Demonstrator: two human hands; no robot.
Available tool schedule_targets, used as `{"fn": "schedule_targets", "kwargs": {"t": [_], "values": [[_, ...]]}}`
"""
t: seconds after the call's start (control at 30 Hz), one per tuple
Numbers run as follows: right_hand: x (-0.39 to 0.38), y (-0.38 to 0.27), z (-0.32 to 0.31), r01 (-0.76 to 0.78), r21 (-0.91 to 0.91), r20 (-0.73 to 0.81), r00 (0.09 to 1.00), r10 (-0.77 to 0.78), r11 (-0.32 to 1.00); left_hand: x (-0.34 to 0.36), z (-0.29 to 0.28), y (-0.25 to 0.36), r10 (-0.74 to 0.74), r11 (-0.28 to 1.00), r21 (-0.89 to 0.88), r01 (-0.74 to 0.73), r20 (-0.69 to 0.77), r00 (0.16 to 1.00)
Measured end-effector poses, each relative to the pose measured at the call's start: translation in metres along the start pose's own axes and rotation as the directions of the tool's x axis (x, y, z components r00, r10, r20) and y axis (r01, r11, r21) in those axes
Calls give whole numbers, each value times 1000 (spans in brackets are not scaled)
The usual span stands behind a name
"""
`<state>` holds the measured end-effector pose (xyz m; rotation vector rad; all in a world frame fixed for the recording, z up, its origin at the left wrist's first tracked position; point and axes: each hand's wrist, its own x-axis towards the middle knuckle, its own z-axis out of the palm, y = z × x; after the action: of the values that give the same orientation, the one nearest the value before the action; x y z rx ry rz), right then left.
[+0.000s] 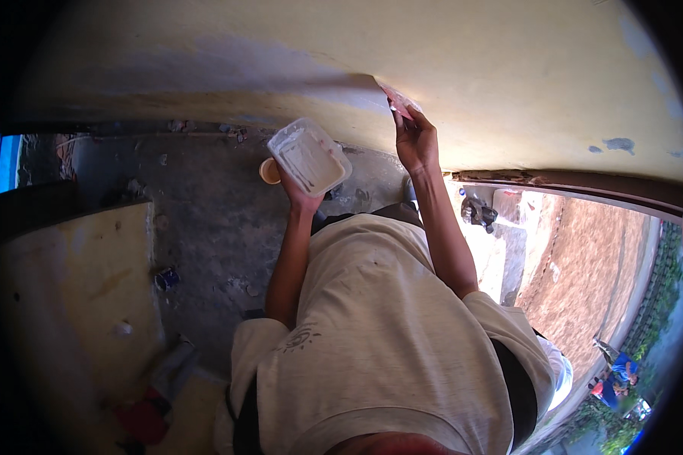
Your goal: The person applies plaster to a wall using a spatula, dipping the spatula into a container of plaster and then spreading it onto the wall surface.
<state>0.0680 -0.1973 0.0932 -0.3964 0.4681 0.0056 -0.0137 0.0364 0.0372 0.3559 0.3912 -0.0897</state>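
In my left hand (302, 196) is a clear rectangular plastic tub (311, 157), tilted, with whitish paste smeared over its inside. My left fingers are mostly hidden beneath the tub. My right hand (417, 142) is raised higher and pinches a thin, flat, pinkish scraper (402, 102) with white smears. The scraper's edge meets the cream wall (508, 83), or comes very close to it. A shadow runs leftward along the wall from the scraper. Bluish-grey patches mark parts of the wall.
Below the tub stands a small orange-rimmed cup (269, 171) on the grey floor (212, 227). A paint can (167, 279) lies farther left, near a yellowish low wall (83, 280). On the right, a doorway opens to brown ground (584, 265), with a dark bag (479, 214) by the threshold. People (618, 378) are outside.
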Motion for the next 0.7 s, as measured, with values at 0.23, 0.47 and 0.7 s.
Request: {"fn": "schedule_targets", "kwargs": {"t": [0.23,0.47,0.7], "values": [[-22,23,-39,-100,-108,-73,993,92,989,1,-5,2,8,1000,11,-8,-26,1000],[94,85,-175,38,-534,86,996,10,844,6,11,4,-117,991,75,111,79,990],[30,14,-4,-129,35,-4,992,130,991,-1,-5,7,1,999,44,-3,46,999]]}}
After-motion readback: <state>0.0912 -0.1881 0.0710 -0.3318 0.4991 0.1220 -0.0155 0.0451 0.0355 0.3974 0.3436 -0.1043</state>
